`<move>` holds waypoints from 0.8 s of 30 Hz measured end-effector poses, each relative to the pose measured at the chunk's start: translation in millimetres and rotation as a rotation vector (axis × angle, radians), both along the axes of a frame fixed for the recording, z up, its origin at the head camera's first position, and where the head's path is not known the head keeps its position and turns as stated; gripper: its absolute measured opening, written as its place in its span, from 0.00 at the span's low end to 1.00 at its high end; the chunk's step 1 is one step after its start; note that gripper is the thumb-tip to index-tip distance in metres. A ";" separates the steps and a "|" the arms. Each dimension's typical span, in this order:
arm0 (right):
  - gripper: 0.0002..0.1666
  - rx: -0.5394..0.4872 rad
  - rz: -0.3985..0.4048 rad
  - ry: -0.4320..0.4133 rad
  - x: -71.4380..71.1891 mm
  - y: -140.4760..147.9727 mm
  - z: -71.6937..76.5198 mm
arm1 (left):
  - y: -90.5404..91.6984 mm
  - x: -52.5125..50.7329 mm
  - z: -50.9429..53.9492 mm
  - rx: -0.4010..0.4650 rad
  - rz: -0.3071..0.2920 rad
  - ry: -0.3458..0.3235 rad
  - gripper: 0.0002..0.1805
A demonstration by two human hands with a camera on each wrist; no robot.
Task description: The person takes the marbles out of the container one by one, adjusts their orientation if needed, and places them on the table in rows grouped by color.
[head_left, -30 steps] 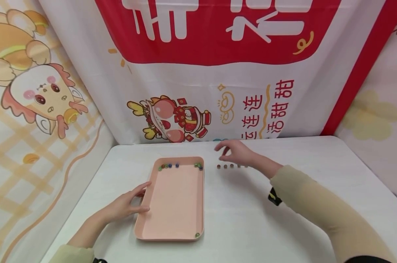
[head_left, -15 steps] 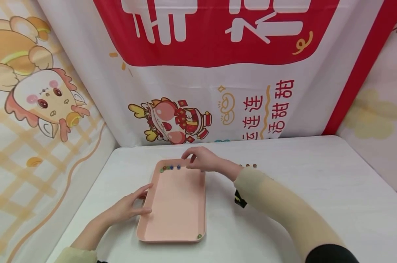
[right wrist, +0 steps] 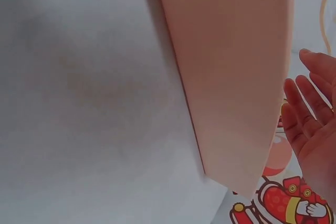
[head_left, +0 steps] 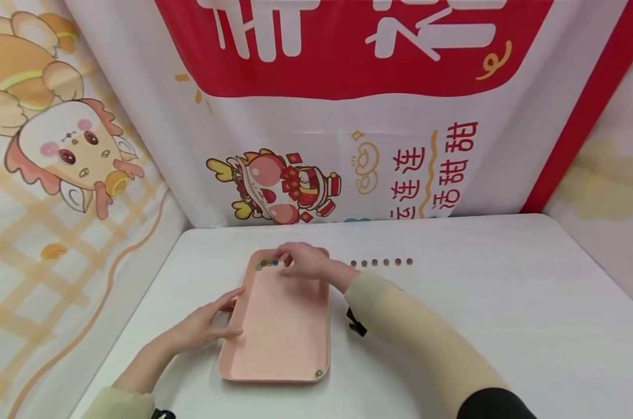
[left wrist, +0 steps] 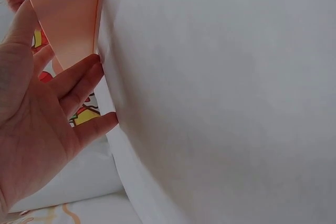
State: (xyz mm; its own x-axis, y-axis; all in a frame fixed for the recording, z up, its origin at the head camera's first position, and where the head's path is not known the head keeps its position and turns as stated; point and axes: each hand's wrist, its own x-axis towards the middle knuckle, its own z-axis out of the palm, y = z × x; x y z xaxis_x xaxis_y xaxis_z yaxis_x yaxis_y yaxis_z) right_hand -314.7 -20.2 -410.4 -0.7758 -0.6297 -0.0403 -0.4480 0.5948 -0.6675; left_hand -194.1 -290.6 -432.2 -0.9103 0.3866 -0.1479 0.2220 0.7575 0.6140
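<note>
A shallow pink tray (head_left: pixel 274 326) lies on the white table. My left hand (head_left: pixel 201 329) rests at its left side, thumb and index finger on the rim. In the left wrist view, the fairly straight fingers (left wrist: pixel 79 85) touch the tray's side and the tabletop. My right hand (head_left: pixel 306 262) hovers over the tray's far end, thumb and index finger apart around a blue marble (head_left: pixel 287 263). In the right wrist view, its fingers (right wrist: pixel 310 106) look loosely bent with nothing seen between them. Several coloured marbles (head_left: pixel 265 263) sit left of it. The far right corner is hidden behind the hand.
A row of several small brown balls (head_left: pixel 375 262) sits on the table right of the tray. One greenish marble (head_left: pixel 319 373) lies in the tray's near right corner. Printed cloth (head_left: pixel 274 128) hangs behind the table.
My right hand has moved left from above the brown balls to the tray's far end, near the blue marble. My left hand stays at the tray's left side.
</note>
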 end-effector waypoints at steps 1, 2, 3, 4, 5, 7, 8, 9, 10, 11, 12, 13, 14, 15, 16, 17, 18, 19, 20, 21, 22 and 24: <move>0.25 0.008 -0.001 -0.009 -1.0 -1.3 -2.0 | 0.1 0.3 0.0 0.001 -0.001 0.000 0.47; 0.26 0.007 0.004 -0.019 -2.1 -2.3 -4.2 | 0.2 0.6 0.1 0.003 -0.006 0.001 0.47; 0.27 0.001 0.009 -0.035 -3.1 -3.3 -6.1 | 0.4 0.8 0.4 0.006 -0.009 0.000 0.47; 0.28 -0.003 0.009 -0.049 -3.8 -4.0 -7.7 | 0.7 0.8 0.5 0.006 -0.003 -0.006 0.47; 0.28 -0.006 0.003 -0.061 -4.2 -4.8 -8.8 | 0.9 0.9 0.4 0.006 0.000 -0.007 0.47; 0.29 -0.016 -0.017 -0.089 -4.6 -6.4 -10.5 | 1.4 0.7 0.2 0.001 0.009 -0.016 0.47; 0.29 -0.028 -0.026 -0.102 -4.9 -7.2 -11.7 | 1.5 0.3 0.0 0.000 0.013 -0.021 0.47; 0.29 -0.034 -0.037 -0.110 -5.3 -8.0 -12.9 | 1.8 -0.1 -0.3 -0.002 0.022 -0.028 0.48; 0.29 -0.038 -0.045 -0.109 -5.3 -9.4 -14.3 | 1.8 0.1 -0.5 -0.004 0.032 -0.033 0.48; 0.30 -0.044 -0.049 -0.110 -5.2 -10.6 -15.7 | 1.8 0.2 -0.5 -0.005 0.034 -0.034 0.48; 0.30 -0.046 -0.054 -0.110 -5.0 -11.9 -17.3 | 1.9 0.5 -0.3 -0.005 0.030 -0.032 0.48; 0.30 -0.046 -0.054 -0.107 -4.7 -13.1 -18.8 | 1.8 0.6 -0.3 -0.005 0.023 -0.027 0.48; 0.31 -0.045 -0.055 -0.104 -4.2 -14.2 -20.0 | 1.7 0.8 -0.2 -0.005 0.016 -0.020 0.48; 0.31 -0.043 -0.049 -0.097 -3.9 -15.3 -21.3 | 1.8 1.0 0.0 -0.003 0.008 -0.010 0.48; 0.31 -0.042 -0.043 -0.091 -3.4 -16.4 -22.3 | 1.8 1.2 0.0 -0.005 -0.003 0.003 0.48; 0.31 -0.046 -0.036 -0.092 -3.3 -17.6 -23.3 | 1.6 1.4 0.1 -0.003 -0.014 0.015 0.48; 0.31 -0.051 -0.028 -0.091 -3.2 -18.9 -24.1 | 1.3 1.6 0.0 -0.004 -0.025 0.028 0.48; 0.31 -0.053 -0.019 -0.083 -3.3 -20.3 -25.0 | 1.0 1.6 -0.4 -0.004 -0.029 0.039 0.48; 0.31 -0.057 -0.008 -0.077 -3.7 -22.0 -25.9 | 0.8 1.9 -0.6 -0.003 -0.030 0.042 0.48; 0.31 -0.061 0.001 -0.074 -4.2 -23.8 -26.9 | 0.5 2.1 -1.0 -0.003 -0.030 0.045 0.48; 0.31 -0.061 0.004 -0.073 -4.5 -25.8 -27.8 | 0.0 2.4 -1.4 -0.006 -0.030 0.045 0.48; 0.30 -0.053 0.012 -0.068 -5.3 -29.9 -29.7 | -0.8 3.0 -2.5 -0.001 -0.022 0.037 0.48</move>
State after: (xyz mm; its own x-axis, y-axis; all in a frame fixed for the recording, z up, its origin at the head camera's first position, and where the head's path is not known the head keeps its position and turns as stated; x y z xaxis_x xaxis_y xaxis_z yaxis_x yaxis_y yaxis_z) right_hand -320.0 -50.1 -440.1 -0.7647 -0.6416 -0.0590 -0.4076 0.5527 -0.7269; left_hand -191.1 -291.4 -434.7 -0.9065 0.4064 -0.1146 0.2613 0.7530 0.6038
